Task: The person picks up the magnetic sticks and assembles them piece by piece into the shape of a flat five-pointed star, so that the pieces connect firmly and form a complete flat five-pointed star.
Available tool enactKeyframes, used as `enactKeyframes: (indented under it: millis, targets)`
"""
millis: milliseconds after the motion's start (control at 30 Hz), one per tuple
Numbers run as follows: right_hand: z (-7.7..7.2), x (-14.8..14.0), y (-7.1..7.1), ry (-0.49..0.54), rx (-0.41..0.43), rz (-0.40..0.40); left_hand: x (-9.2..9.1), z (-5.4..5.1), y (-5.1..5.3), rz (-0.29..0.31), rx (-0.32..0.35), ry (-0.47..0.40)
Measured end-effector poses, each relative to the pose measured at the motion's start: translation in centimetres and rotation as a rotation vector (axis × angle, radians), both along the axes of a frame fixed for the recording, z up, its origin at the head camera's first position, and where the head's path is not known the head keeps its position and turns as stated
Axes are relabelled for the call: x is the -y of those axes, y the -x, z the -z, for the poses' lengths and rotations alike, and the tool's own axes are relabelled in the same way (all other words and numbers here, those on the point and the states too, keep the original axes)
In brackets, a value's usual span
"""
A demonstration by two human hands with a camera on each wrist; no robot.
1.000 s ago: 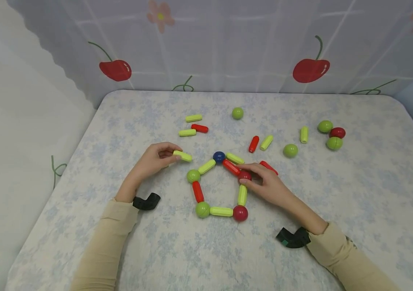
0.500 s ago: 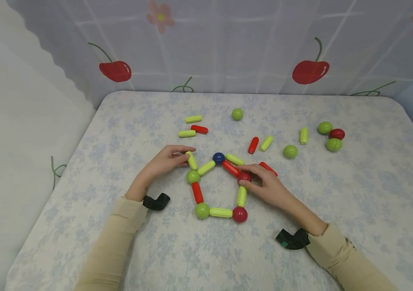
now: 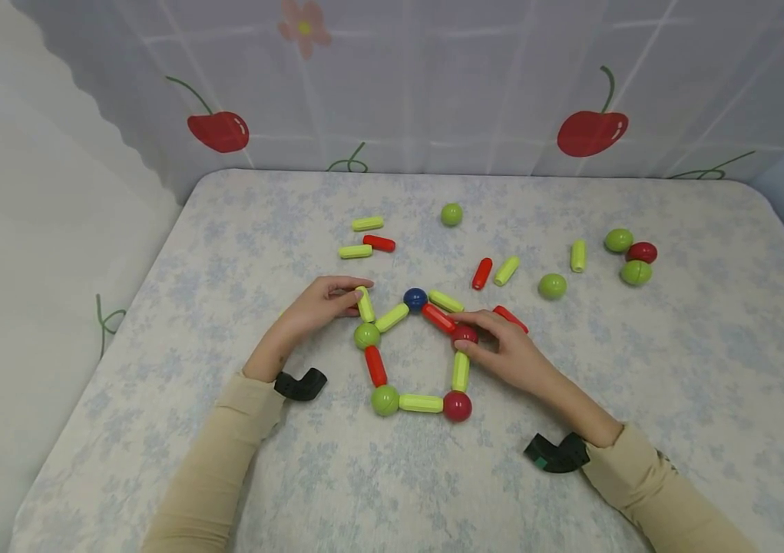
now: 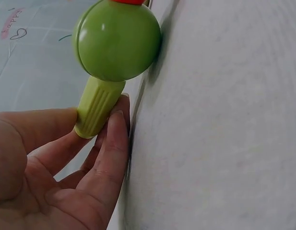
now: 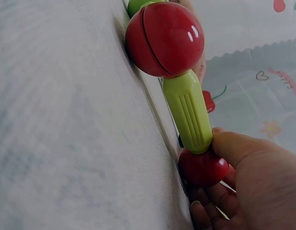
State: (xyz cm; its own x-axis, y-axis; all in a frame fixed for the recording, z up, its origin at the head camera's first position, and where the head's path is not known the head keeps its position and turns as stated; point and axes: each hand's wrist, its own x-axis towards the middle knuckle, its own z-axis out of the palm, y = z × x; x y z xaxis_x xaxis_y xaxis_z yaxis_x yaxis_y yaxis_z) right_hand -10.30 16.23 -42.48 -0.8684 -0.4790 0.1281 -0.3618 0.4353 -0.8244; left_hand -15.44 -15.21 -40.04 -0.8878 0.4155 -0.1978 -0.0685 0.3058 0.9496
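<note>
Several balls and rods form a five-sided ring on the table. My left hand [image 3: 322, 303] pinches a yellow-green rod [image 3: 365, 305] between thumb and fingers; in the left wrist view the rod's far end meets a green ball [image 4: 116, 40]. Across the ring, my right hand [image 3: 505, 349] holds a red ball [image 5: 203, 167], thumb on the near side and fingers beyond. A yellow-green rod [image 5: 188, 112] links it to another red ball [image 5: 164, 38]. At the ring's top sits a blue ball [image 3: 415, 299], with an extra yellow-green rod [image 3: 445, 301] at its right side.
Loose yellow-green rods [image 3: 368, 223] and a red rod [image 3: 379, 243] lie behind my left hand. Farther right are a red rod [image 3: 482, 273], green balls [image 3: 553, 286] and a red ball [image 3: 642, 252]. A curtain [image 3: 405, 92] hangs behind the table.
My left hand has moved right with the rod, turning it so its end now meets the left green ball. My right hand has stayed on the red ball.
</note>
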Motion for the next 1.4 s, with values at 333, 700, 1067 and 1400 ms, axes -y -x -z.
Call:
enactKeyframes:
  millis: [333,700,1067,1400]
  targets:
    - [-0.1,0.0,0.1,0.013,0.008,-0.002,0.0,0.0,-0.1,0.02,-0.005,0.029]
    - [0.2,0.0,0.1,0.016,-0.019,-0.016,0.2,-0.3,-0.3,0.039,-0.002,0.076]
    - [0.0,0.1,0.2,0.011,-0.023,-0.022,4.2,-3.7,-1.0,0.08,-0.304,0.579]
    - [0.3,0.0,0.1,0.007,-0.008,-0.009,5.3,-2.0,-0.4,0.069,-0.338,0.57]
